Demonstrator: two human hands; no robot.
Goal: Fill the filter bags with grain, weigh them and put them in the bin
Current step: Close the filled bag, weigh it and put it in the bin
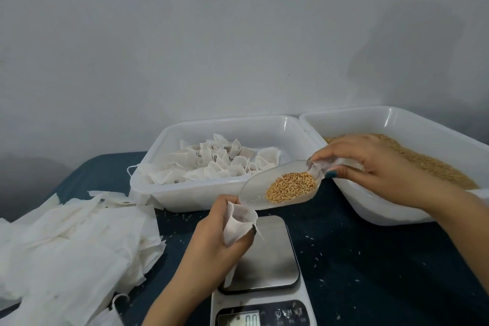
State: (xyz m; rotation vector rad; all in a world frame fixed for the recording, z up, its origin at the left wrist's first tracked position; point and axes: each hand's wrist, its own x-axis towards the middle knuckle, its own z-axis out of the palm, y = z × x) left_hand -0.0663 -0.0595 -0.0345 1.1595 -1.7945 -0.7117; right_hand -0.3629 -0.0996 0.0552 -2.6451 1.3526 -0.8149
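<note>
Holding open filter bag just above scale, left hand gripped it round its body. Right hand clasped clear scoop, grain load poised near bag mouth; pour seemingly not begun. Scale platform was bare, weighing pending. Behind scale, bin already held many filled bags. Left of scale, heap of empty bags awaited filling. Right of scale, grain tub. Dark blue cloth under scale, stray grains scattered; plain pale wall behind.
</note>
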